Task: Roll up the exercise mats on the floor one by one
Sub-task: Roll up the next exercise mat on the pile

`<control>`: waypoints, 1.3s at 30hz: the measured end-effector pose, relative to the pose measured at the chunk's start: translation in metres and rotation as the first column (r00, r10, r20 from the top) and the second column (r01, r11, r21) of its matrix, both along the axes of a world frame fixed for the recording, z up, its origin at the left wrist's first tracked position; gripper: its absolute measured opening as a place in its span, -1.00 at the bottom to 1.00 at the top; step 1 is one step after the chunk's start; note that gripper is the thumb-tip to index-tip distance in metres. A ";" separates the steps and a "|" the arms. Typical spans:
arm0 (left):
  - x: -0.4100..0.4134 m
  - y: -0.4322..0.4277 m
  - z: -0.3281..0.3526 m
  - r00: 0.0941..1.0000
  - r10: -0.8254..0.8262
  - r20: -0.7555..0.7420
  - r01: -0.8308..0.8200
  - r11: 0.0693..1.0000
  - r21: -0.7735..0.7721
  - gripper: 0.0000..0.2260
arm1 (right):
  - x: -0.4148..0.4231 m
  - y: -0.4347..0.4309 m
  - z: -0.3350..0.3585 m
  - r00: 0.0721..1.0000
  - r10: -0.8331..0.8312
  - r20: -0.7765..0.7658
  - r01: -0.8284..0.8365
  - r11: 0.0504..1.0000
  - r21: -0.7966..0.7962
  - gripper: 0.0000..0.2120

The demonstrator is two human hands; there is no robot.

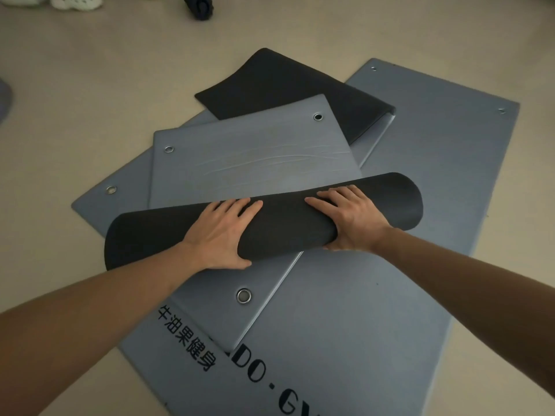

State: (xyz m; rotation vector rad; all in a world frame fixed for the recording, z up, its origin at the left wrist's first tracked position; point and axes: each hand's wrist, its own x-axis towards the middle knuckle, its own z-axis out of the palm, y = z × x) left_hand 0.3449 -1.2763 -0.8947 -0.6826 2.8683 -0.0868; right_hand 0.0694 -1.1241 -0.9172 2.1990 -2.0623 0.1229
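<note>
Several grey exercise mats lie overlapped on the floor. The top grey mat (pixel 252 157) has metal eyelets and a black underside; its near end is curled over into a black roll (pixel 288 223). My left hand (pixel 219 232) presses flat on the roll's left half, thumb tucked under its near edge. My right hand (pixel 351 220) lies on the right half, thumb under the curl as well. The far end of a mat is folded back, black side up (pixel 288 88). A large grey mat (pixel 360 310) with black printed letters lies underneath.
Beige floor (pixel 90 100) surrounds the mats. A dark rolled object (pixel 199 6) and pale shoes (pixel 76 0) sit at the far edge. Another grey mat (pixel 120 181) pokes out at the left, and a dark shape (pixel 4 100) shows at the left border.
</note>
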 end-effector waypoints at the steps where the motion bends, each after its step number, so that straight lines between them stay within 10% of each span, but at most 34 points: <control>1: 0.002 0.001 0.003 1.000 -0.008 -0.004 0.008 1.000 0.015 0.18 | 0.003 0.001 0.001 1.000 0.005 0.015 -0.004 1.000 -0.023 0.00; 14: 0.078 0.057 0.036 0.992 0.068 0.110 -0.112 0.873 0.474 0.15 | 0.058 0.040 0.069 0.971 0.079 0.226 -0.175 0.877 0.448 -0.17; 22: 0.088 0.106 0.014 0.979 -0.143 -0.144 0.149 0.988 0.032 -0.05 | 0.043 0.004 0.069 0.920 -0.092 0.381 -0.167 0.787 0.594 -0.07; 28: 0.058 0.072 0.004 0.998 -0.044 0.040 0.046 0.998 -0.050 0.22 | 0.026 0.012 0.058 0.973 -0.163 0.161 0.131 0.972 0.194 -0.04; 32: 0.037 0.021 0.016 0.999 0.021 0.045 -0.026 0.995 0.101 0.23 | 0.025 0.025 0.042 0.979 -0.022 0.203 0.042 0.995 -0.094 -0.24; 39: 0.031 -0.027 0.023 0.995 0.015 -0.101 -0.015 1.000 -0.003 -0.18 | 0.024 0.040 0.002 0.998 -0.037 0.040 0.030 0.986 0.163 0.06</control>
